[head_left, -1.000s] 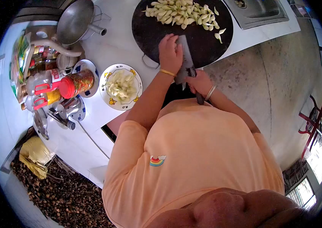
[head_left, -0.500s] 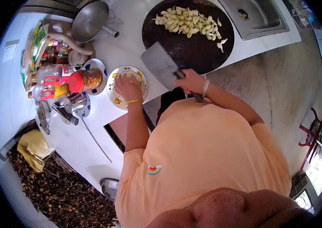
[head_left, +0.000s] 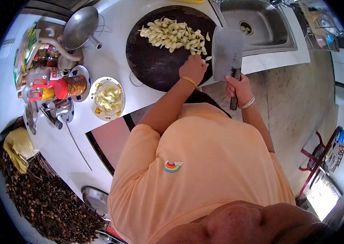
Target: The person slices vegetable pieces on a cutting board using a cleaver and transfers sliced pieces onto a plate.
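A round dark chopping board (head_left: 155,69) carries a pile of pale peeled garlic cloves (head_left: 172,34). My left hand (head_left: 193,70) is over the board's near right part, fingers curled down at the lower edge of the pile. What its fingertips hold, if anything, is hidden. In my right hand (head_left: 240,88) is the dark handle of a cleaver (head_left: 227,51); its broad blade points away from me, beyond the board's right edge and over the sink's corner. To the left, a patterned plate (head_left: 95,110) holds pale sliced pieces (head_left: 109,97).
A steel sink (head_left: 269,51) is set in the counter at the right. A wok (head_left: 80,28), a red-lidded jar (head_left: 72,86), bottles and small plates crowd the left side. A lid-like metal dish (head_left: 95,199) sits at the lower left.
My left hand has moved from the plate to the board, uncovering the pale slices. My right hand has swung the cleaver rightward, off the board. The camera view has shifted.
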A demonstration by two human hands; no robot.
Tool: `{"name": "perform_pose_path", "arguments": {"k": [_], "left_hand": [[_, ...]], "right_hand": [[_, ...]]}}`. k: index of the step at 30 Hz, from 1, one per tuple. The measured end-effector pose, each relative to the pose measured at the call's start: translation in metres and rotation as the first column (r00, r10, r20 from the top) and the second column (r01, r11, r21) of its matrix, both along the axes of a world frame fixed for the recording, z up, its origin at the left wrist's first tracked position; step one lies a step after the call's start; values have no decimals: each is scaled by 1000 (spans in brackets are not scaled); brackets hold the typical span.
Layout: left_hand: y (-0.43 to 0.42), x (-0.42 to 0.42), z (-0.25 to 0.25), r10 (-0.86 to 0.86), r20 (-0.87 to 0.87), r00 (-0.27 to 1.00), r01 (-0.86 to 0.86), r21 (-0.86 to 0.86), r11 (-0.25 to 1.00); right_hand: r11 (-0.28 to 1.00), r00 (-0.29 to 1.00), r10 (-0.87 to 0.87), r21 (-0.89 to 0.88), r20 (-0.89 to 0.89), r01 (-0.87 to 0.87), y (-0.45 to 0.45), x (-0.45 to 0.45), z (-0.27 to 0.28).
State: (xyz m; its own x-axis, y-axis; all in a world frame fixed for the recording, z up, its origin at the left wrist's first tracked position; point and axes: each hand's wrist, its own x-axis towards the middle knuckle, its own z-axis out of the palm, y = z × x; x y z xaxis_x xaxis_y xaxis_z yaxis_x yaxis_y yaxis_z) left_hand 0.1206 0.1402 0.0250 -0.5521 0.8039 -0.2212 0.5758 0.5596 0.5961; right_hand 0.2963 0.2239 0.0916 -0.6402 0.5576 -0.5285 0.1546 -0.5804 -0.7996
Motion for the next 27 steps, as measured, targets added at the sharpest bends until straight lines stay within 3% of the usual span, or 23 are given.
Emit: {"name": "perform_pose_path", "arguments": {"k": [2, 5, 7, 8, 9, 10, 13, 15, 16, 20, 25, 27], "left_hand": [[-1, 1, -13, 34, -22, 999, -35, -39, 999], [-36, -10, -28, 119, -89, 989, -115, 49, 992], [-59, -19, -28, 289, -18, 957, -286, 108, 952], [-64, -18, -27, 305, -27, 952, -301, 97, 949], [-71, -16, -20, 417, 45, 908, -420, 123, 899], [-79, -15, -17, 522, 119, 845, -534, 141, 833], [-91, -16, -23, 626, 250, 738, -656, 53, 752], [-96, -19, -21, 602, 180, 778, -616, 29, 787], [-97, -22, -19, 564, 114, 818, -568, 5, 823], [-98, -30, -38, 542, 206, 815, -566, 81, 820], [-96, -40, -39, 449, 2, 893, -449, -23, 893], [-96, -41, -37, 445, 10, 895, -445, -21, 895]], "right_hand": [[999, 999, 42, -18, -26, -43, 19, 4, -9], [985, 982, 167, 15, 88, -169, 34, -1, -17], [872, 867, 399, 169, 300, -460, 40, -16, -19], [867, 859, 445, 117, 252, -484, 40, -20, -28], [860, 851, 465, 105, 243, -500, 38, -27, -33], [795, 793, 538, 139, 286, -590, 34, -35, -36], [651, 669, 648, 192, 364, -735, 20, -59, -37], [582, 615, 675, 217, 408, -783, 12, -69, -39], [493, 588, 662, 321, 465, -809, 8, -72, -43], [209, 539, 549, 520, 639, -828, -3, -77, -35], [115, 510, 499, 530, 701, -840, -10, -82, -20], [102, 492, 482, 512, 725, -853, -12, -84, -16]]}}
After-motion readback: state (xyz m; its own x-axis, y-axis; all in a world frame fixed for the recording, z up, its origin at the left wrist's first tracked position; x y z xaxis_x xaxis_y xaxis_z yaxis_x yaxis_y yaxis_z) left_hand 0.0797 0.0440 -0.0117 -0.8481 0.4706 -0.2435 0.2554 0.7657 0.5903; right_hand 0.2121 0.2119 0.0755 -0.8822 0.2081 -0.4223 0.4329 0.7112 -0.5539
